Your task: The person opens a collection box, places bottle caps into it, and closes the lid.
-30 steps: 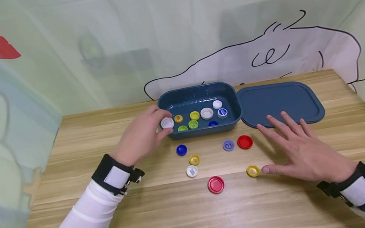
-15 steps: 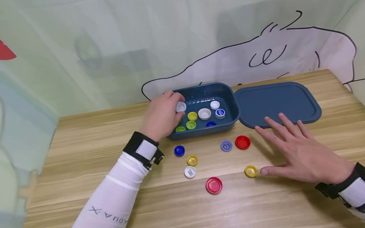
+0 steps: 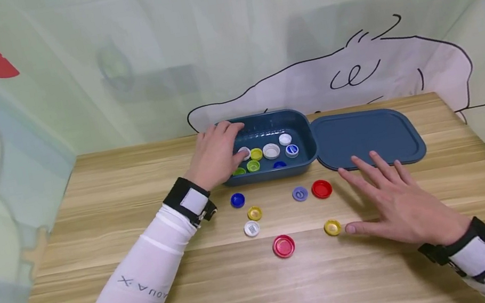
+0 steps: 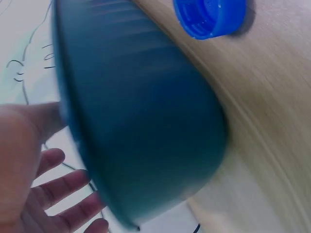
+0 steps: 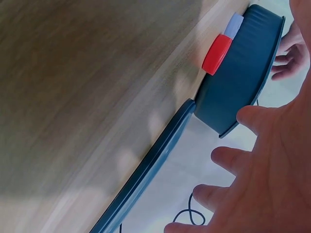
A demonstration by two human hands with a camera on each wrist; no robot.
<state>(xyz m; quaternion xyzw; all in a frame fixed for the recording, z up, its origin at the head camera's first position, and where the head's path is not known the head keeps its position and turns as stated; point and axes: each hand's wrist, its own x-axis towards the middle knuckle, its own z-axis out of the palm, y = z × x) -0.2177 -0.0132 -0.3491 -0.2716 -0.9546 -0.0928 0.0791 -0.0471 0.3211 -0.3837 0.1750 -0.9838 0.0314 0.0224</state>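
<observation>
My left hand (image 3: 214,157) hovers over the left end of a dark blue rectangular box (image 3: 275,174), fingers apart and holding nothing. Just beside its thumb, a white bottle cap (image 3: 245,154) lies inside the box among several yellow, green, white and blue caps. In the left wrist view, the thumb and fingers (image 4: 73,187) show past the box rim. My right hand (image 3: 400,205) is spread palm down above the table, its thumb near a yellow cap (image 3: 332,227). Its fingertips overlap the near edge of a flat dark blue lid (image 3: 367,137) in the head view.
In front of the box lie a dark blue cap (image 3: 238,200), a second yellow cap (image 3: 254,213), a white cap (image 3: 252,228), a pinkish-red cap (image 3: 283,246), a lilac cap (image 3: 300,194) and a red cap (image 3: 321,189). A printed curtain (image 3: 232,39) hangs behind the table.
My left hand has moved right, from the box's left edge to over its inside, and let go of the white cap there. The right hand keeps its spread pose.
</observation>
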